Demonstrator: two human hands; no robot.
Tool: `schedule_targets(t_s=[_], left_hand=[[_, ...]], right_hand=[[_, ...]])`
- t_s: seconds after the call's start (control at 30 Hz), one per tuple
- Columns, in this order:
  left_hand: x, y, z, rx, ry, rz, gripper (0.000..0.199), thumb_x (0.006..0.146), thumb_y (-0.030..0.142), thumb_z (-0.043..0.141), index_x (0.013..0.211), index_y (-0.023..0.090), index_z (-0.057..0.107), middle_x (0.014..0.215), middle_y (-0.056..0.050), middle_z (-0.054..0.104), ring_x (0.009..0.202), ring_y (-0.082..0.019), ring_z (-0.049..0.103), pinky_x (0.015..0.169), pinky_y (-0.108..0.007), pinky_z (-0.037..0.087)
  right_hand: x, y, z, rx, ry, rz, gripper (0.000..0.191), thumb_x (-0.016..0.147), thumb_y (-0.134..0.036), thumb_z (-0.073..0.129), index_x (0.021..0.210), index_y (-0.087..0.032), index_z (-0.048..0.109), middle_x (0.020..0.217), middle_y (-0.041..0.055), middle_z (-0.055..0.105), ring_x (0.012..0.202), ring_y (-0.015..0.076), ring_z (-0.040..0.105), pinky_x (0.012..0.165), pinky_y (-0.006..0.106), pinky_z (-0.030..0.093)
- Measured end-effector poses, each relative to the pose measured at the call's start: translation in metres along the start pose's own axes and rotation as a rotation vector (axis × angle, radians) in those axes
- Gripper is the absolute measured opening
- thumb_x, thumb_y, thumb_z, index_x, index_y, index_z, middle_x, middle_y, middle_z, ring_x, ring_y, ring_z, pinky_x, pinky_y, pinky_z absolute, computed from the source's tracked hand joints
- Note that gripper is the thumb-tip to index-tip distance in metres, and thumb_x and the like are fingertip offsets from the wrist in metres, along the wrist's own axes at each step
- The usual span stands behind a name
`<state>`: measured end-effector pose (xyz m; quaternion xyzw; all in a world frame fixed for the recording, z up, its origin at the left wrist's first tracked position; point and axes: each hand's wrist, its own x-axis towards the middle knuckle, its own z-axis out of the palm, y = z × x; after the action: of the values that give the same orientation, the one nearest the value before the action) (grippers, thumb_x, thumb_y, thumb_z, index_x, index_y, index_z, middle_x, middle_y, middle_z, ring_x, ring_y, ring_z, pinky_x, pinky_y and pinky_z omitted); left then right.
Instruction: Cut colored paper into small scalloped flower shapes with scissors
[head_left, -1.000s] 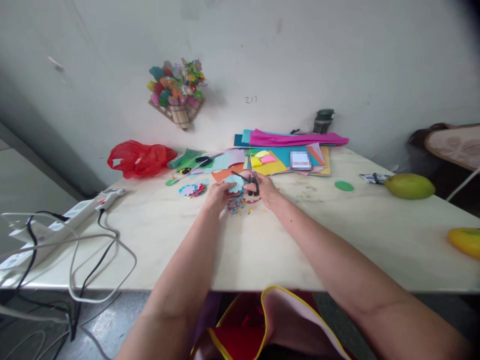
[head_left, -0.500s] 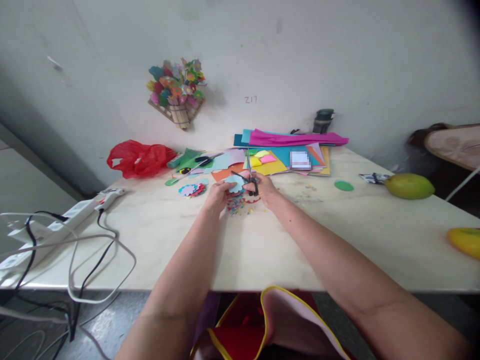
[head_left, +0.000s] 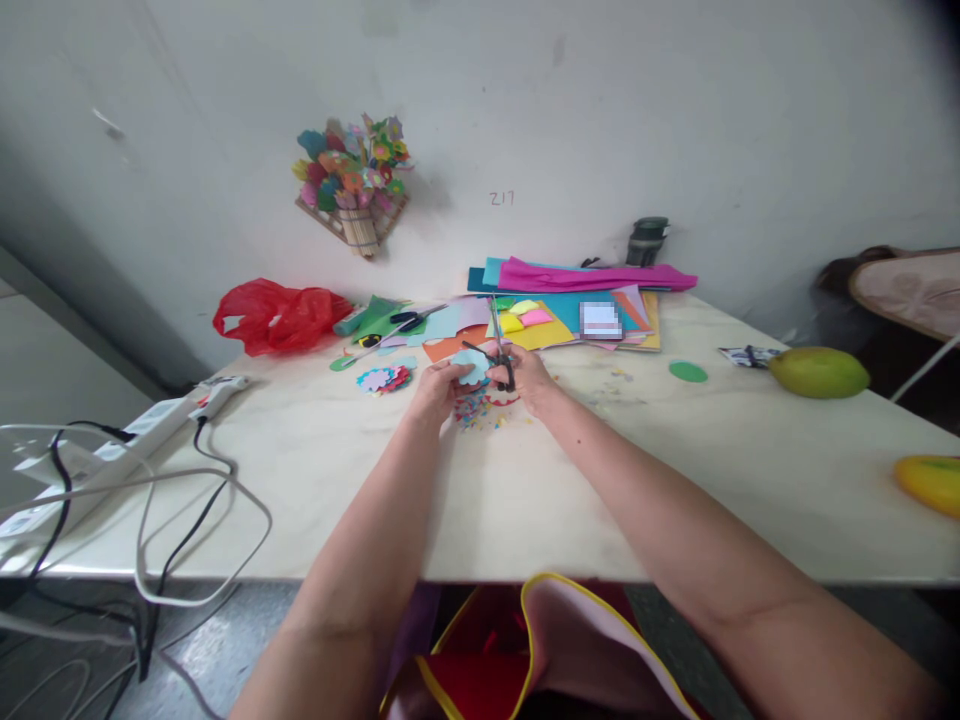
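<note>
Between the fingers of my left hand (head_left: pixel 439 390) is a light blue paper piece (head_left: pixel 472 368) with a scalloped edge. My right hand (head_left: pixel 531 380) is closed on the black handles of a pair of scissors (head_left: pixel 505 370), whose blades stand apart beside the blue piece. Small paper scraps (head_left: pixel 472 408) in several colours lie on the table under both hands. A pile of scalloped paper pieces (head_left: pixel 384 378), blue, pink and red, rests to the left of my left hand.
Coloured paper sheets (head_left: pixel 559 325) and a second pair of scissors (head_left: pixel 409 320) lie behind my hands. At the left are a red plastic bag (head_left: pixel 277 315) and a power strip (head_left: pixel 150 425) with cables. A green paper disc (head_left: pixel 688 371) and a mango-like fruit (head_left: pixel 817 372) lie at the right.
</note>
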<state>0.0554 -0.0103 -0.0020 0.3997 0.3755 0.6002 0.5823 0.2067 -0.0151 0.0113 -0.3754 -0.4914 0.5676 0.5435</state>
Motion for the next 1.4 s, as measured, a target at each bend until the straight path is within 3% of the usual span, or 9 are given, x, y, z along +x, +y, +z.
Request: schedule_targets(t_s=[0.43, 0.8, 1.13, 1.27, 1.4], left_hand=[[-0.001, 0.001, 0.003, 0.000, -0.007, -0.003, 0.023, 0.055, 0.015, 0.075, 0.075, 0.010, 0.066, 0.072, -0.006, 0.068, 0.062, -0.017, 0.064, 0.064, -0.033, 0.056], [-0.002, 0.006, 0.003, -0.014, 0.090, 0.055, 0.019, 0.053, 0.014, 0.074, 0.069, 0.011, 0.063, 0.064, -0.002, 0.064, 0.062, -0.015, 0.063, 0.069, -0.033, 0.054], [-0.004, 0.010, -0.004, -0.007, 0.045, 0.059, 0.020, 0.054, 0.016, 0.074, 0.070, 0.011, 0.064, 0.069, -0.006, 0.068, 0.077, -0.021, 0.068, 0.075, -0.034, 0.056], [-0.003, 0.010, -0.006, -0.004, 0.035, 0.066, 0.024, 0.052, 0.017, 0.076, 0.072, 0.010, 0.066, 0.071, -0.008, 0.069, 0.079, -0.023, 0.069, 0.077, -0.036, 0.055], [-0.004, 0.011, -0.007, -0.009, 0.034, 0.073, 0.023, 0.051, 0.017, 0.077, 0.070, 0.011, 0.065, 0.068, -0.007, 0.068, 0.076, -0.023, 0.068, 0.077, -0.037, 0.055]], right_hand=[[-0.001, -0.002, 0.002, -0.028, 0.012, -0.005, 0.029, 0.057, -0.007, 0.064, 0.081, -0.020, 0.054, 0.056, -0.0081, 0.056, 0.045, 0.0089, 0.056, 0.048, 0.020, 0.043], [0.004, 0.000, -0.001, -0.064, 0.093, 0.009, 0.032, 0.053, -0.005, 0.066, 0.079, -0.019, 0.055, 0.051, -0.0080, 0.056, 0.041, 0.0098, 0.053, 0.044, 0.021, 0.043], [0.007, -0.006, -0.013, -0.279, 0.062, 0.007, 0.030, 0.053, 0.000, 0.062, 0.077, -0.019, 0.059, 0.046, -0.0074, 0.054, 0.038, 0.0107, 0.050, 0.041, 0.023, 0.043], [0.010, -0.006, -0.019, -0.333, 0.052, -0.055, 0.028, 0.054, -0.003, 0.067, 0.076, -0.018, 0.060, 0.050, -0.0073, 0.055, 0.040, 0.0095, 0.049, 0.041, 0.023, 0.043], [0.006, -0.011, -0.023, -0.323, -0.078, -0.042, 0.025, 0.057, -0.015, 0.074, 0.076, -0.016, 0.059, 0.048, -0.0062, 0.055, 0.039, 0.0088, 0.048, 0.038, 0.021, 0.039]])
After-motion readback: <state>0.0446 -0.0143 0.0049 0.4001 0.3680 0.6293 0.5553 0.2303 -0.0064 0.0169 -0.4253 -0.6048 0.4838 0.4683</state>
